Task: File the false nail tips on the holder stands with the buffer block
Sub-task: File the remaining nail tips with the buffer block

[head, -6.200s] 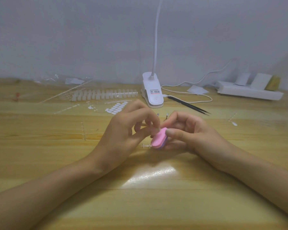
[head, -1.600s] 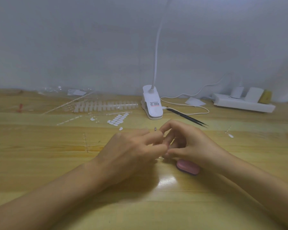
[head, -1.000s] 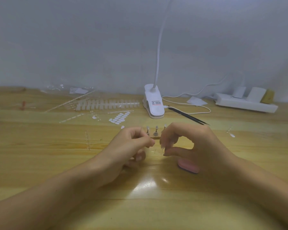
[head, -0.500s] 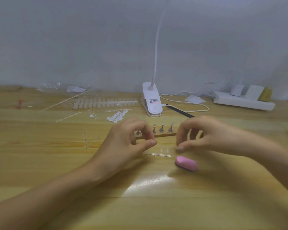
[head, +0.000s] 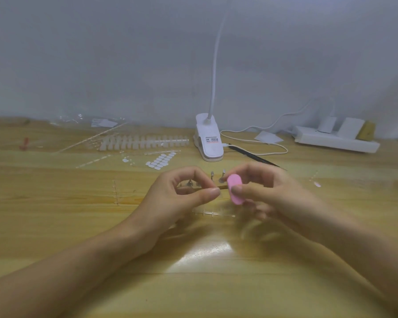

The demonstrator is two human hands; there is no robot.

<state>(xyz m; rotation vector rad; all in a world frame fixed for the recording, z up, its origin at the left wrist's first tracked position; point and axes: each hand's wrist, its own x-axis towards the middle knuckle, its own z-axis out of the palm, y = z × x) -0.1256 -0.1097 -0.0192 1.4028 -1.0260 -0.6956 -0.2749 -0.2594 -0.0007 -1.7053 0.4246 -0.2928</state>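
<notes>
Head view, both bare hands over the wooden table (head: 55, 216), near centre.

- Right hand (head: 278, 198): grasps the pink buffer block (head: 234, 188) between thumb in front and fingers behind. The block stands on end with its broad pink face toward the camera, raised off the table. This hand is motion-blurred.
- Left hand (head: 177, 200): fingers curled, thumb tip brought up against the index finger in a pinch. What sits in the pinch is too small to make out, so I cannot tell whether it holds anything.
- Holder stands (head: 222, 176): small metal posts on a thin wooden base strip (head: 223, 187), just behind and between the two hands. The buffer block's left edge is just beside the rightmost posts. Contact with a nail tip cannot be confirmed.
- Clear plastic sprue strip (head: 214, 212) lies flat on the table on the near side of the fingertips.

Far side of the table:
- White clip lamp (head: 209, 143) at centre, its neck rising out of view.
- Black tweezers (head: 257, 158) to the right of the lamp.
- White power strip (head: 336, 140) at far right.
- Row of false nail tips (head: 145, 142) on a clear rack, left of the lamp.
- Sheet of small white adhesive tabs (head: 161, 160) in front of that row.
</notes>
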